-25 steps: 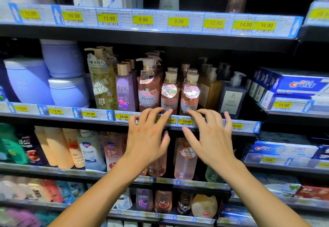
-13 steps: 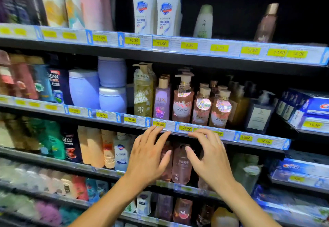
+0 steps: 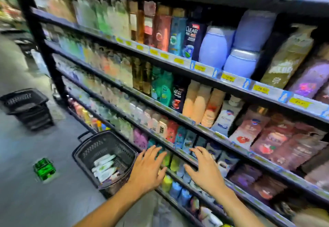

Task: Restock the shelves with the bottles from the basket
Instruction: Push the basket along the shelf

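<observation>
"Black shelf rails run past the fingertips, and both hands are out in front of them. Left hand (image 3: 147,171), right hand (image 3: 207,172): flat, palms down, fingers fanned, nothing in either."

"Touching the shelf?"

"Can't tell from up here. They sit side by side, a gap between them, at the low rows of the shelves (image 3: 178,114)."

"And the stock?"

"Just left of the left hand, on the floor hard against the foot of the shelves: the basket (image 3: 92,146), black plastic. The bottles (image 3: 105,167) are inside it, white, lying on their sides in a stack. They're all parallel, long axes running from the basket's near-left corner up toward its shelf-side edge. Which end has the cap is too blurred to call."

"Anything beyond?"

"A green object (image 3: 44,169) out on the floor, left of the basket and well apart from it. Farther back there's a stack of black baskets (image 3: 26,105) near the end post of the shelves. Higher up, lilac tubs (image 3: 215,48) stand at a shelf's front edge, above yellow price tags (image 3: 227,78)."
</observation>
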A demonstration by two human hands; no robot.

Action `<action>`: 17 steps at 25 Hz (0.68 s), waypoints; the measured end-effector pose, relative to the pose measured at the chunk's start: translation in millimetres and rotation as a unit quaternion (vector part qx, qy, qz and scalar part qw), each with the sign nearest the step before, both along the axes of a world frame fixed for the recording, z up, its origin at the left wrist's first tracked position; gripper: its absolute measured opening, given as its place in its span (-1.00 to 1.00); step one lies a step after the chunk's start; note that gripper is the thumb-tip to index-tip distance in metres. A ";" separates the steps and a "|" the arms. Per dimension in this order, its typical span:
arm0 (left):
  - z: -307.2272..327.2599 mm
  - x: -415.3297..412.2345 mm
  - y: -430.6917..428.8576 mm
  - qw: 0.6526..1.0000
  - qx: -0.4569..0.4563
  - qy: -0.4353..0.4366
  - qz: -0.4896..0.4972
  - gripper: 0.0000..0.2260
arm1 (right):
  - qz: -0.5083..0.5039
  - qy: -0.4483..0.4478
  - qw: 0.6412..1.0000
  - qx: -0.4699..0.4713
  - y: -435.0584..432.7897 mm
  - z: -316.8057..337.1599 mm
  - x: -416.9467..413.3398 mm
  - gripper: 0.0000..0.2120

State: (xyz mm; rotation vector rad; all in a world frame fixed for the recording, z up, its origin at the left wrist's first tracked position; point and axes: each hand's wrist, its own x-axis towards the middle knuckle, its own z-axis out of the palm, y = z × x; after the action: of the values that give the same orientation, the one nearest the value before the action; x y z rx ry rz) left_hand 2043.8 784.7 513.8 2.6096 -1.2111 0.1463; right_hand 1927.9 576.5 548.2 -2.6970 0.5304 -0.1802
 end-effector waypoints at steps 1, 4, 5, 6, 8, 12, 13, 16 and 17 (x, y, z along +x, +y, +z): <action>-13.5 3.0 24.9 1.000 0.015 0.022 0.015 -0.50 | 0.011 0.014 1.000 0.011 19.0 -13.3 8.9 -0.23; -61.2 13.8 108.6 0.994 0.052 0.072 0.066 -0.48 | 0.052 0.061 0.996 0.038 86.3 -50.9 37.3 -0.26; -74.1 14.5 134.8 0.990 0.065 0.090 0.086 -0.47 | 0.068 0.083 0.993 0.045 107.3 -62.0 44.7 -0.29; -85.4 13.3 159.6 0.986 0.076 0.104 0.106 -0.46 | 0.086 0.101 0.990 0.050 126.7 -72.8 51.4 -0.31; -103.8 7.1 204.7 0.977 0.084 0.137 0.141 -0.48 | 0.121 0.130 0.982 0.070 162.2 -94.2 64.7 -0.35; -124.4 -6.3 269.4 0.952 0.097 0.206 0.205 -0.52 | 0.173 0.216 0.954 0.111 216.6 -128.7 89.9 -0.38; -127.4 -6.2 281.2 0.945 0.102 0.217 0.224 -0.52 | 0.187 0.230 0.948 0.117 228.0 -137.6 98.5 -0.36; -134.1 4.2 308.3 0.926 0.108 0.246 0.266 -0.51 | 0.227 0.257 0.931 0.128 259.2 -156.1 131.4 -0.41; -135.1 10.2 314.8 0.925 0.112 0.247 0.267 -0.51 | 0.238 0.268 0.925 0.129 268.2 -158.7 143.0 -0.45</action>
State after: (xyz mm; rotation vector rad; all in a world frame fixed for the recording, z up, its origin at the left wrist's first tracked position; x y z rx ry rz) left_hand 2054.0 1099.5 378.7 2.8496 -0.3502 -0.5501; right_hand 2070.9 844.7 389.5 -2.4986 0.0171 0.7248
